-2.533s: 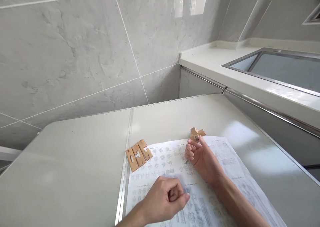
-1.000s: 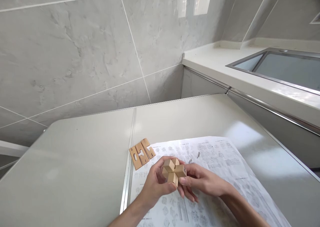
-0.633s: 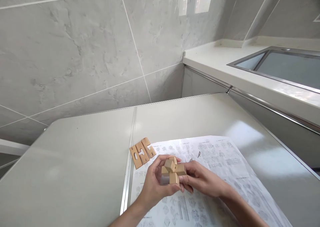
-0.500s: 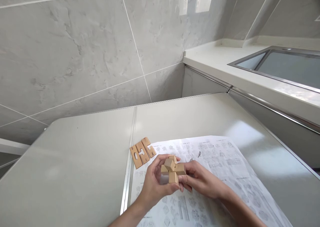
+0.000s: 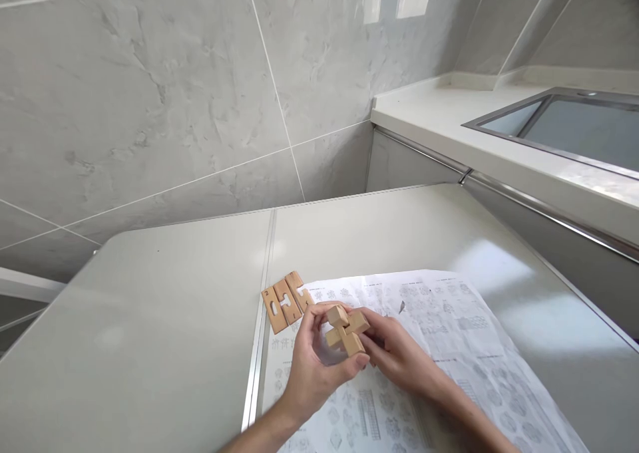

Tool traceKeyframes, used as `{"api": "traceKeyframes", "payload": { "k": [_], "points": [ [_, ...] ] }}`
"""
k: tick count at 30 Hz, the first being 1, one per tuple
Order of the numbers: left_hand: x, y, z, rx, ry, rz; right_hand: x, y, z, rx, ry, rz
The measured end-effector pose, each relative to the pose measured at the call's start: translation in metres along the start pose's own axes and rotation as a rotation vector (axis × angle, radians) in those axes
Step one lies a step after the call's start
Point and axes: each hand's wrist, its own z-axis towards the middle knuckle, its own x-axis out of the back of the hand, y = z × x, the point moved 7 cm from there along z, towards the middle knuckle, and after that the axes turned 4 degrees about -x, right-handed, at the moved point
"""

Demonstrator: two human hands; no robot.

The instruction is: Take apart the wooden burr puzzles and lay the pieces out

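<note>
Both of my hands hold a partly joined wooden block puzzle, a cross of pale wooden bars, just above a printed instruction sheet. My left hand curls round its left and underside, thumb below. My right hand grips it from the right with fingers closed on the bars. Three loose notched wooden pieces, with digits written on them, lie side by side on the table just beyond my left hand, at the sheet's upper left corner.
The grey table has a metal seam running front to back. A tiled wall rises behind it. At the right stands a white counter with a steel sink.
My right hand picked the joined puzzle up from the far edge of the sheet and brought it nearer; my left hand joined it. The puzzle has since been turned slightly between both hands.
</note>
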Motion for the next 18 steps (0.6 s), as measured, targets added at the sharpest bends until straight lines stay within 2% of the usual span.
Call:
{"api": "traceKeyframes", "payload": {
  "k": [6, 13, 18],
  "points": [
    [0.005, -0.001, 0.000, -0.012, 0.068, 0.044, 0.001, -0.003, -0.002, 0.029, -0.028, 0.069],
    [0.008, -0.010, -0.003, 0.038, 0.076, 0.039, 0.009, 0.004, -0.001, 0.020, 0.045, 0.036],
    [0.008, -0.007, -0.001, 0.038, 0.079, 0.018, 0.015, 0.005, 0.000, -0.001, 0.122, -0.043]
  ]
}}
